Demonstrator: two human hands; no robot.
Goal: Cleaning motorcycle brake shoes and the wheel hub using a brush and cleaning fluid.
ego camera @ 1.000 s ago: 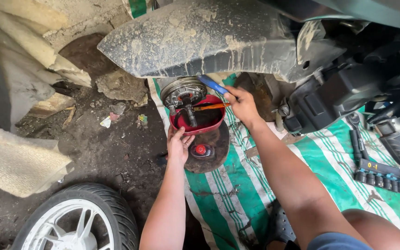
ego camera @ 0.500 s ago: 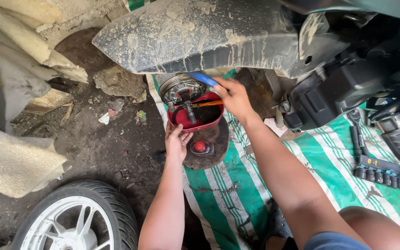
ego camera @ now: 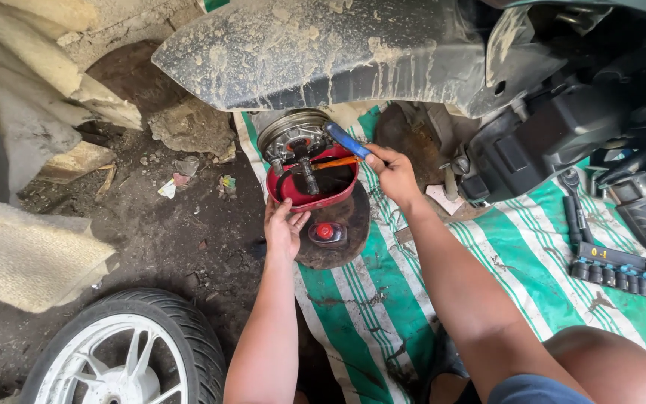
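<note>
**Two hands at a red basin under a scooter's mudguard**

Head view: the left hand (ego camera: 284, 227) lies with its fingers spread against the near rim of a red plastic basin (ego camera: 304, 200), steadying it without closing around it. The basin sits under a round metal clutch assembly (ego camera: 291, 135), which hangs below the mud-caked rear mudguard (ego camera: 315, 52). The right hand (ego camera: 392, 170) is clenched around a blue-handled brush (ego camera: 347, 141), whose orange shaft reaches into the basin. Just in front of the basin, a small bottle with a red cap (ego camera: 326, 232) rests on a dark, dirty round cover (ego camera: 338, 232). All of this lies on a green-and-white striped mat (ego camera: 383, 314) spread over the dirt floor. To the right, a rail of sockets (ego camera: 626, 271) and a ratchet wrench (ego camera: 573, 206) lie on the mat. A removed wheel with a white rim (ego camera: 117, 352) lies at the lower left.
</note>
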